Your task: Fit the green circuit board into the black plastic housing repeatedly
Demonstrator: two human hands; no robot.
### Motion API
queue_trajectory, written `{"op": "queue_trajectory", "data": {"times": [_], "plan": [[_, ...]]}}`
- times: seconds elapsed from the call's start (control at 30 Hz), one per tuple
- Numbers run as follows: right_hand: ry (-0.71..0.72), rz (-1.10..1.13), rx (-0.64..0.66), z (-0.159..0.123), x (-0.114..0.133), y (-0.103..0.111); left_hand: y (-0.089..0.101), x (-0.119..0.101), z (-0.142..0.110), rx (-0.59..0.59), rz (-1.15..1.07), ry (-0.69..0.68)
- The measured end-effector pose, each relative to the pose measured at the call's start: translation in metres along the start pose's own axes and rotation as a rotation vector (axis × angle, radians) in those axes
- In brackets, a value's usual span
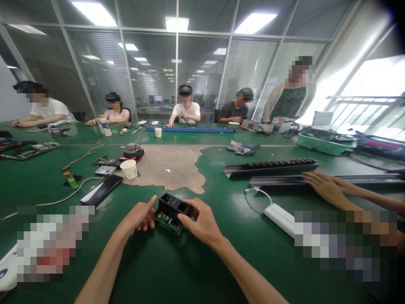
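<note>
- Left hand [139, 216]: half open, fingers loosely curled and index finger raised toward the housing, just beside its left end; whether it touches, I cannot tell.
- Right hand [202, 222]: fingers curled over the right end of the housing, thumb hidden, holding it from that side.
- Black housing [172, 207]: a boxy connector block with square openings, sitting on the green circuit board [167, 224], between the hands on the green counter [177, 270].
- White power strip [278, 218]: lying right of the right hand, with its white cable [255, 190] looping away.
- Co-worker's hand [324, 188]: spread flat, resting on a dark metal rail [284, 182].
- Paper cup [128, 169]: standing left of center, near a black tablet [100, 190].
- Black connector rail [270, 168]: lying beyond the co-worker's hand.
- Worn tan patch [167, 166]: bare area in the counter's green surface, beyond the housing.
- Four seated people [186, 109]: working along the far side.
</note>
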State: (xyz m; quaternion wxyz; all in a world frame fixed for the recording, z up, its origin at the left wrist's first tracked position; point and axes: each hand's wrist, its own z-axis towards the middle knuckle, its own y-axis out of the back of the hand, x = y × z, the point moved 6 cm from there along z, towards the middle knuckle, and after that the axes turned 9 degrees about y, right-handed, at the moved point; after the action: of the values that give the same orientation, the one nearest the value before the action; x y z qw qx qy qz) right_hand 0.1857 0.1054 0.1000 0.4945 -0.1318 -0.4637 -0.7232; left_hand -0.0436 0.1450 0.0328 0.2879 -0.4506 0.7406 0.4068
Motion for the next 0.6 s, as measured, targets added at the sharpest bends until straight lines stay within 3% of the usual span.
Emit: {"op": "queue_trajectory", "data": {"times": [0.27,0.6], "plan": [[0.063,-0.035,0.054,-0.004,0.014,-0.004,-0.001,0.000,0.001,0.016,0.030,-0.009],[0.108,-0.131,0.129,-0.011,0.020,-0.013,0.010,0.001,0.003,-0.105,0.047,0.037]]}}
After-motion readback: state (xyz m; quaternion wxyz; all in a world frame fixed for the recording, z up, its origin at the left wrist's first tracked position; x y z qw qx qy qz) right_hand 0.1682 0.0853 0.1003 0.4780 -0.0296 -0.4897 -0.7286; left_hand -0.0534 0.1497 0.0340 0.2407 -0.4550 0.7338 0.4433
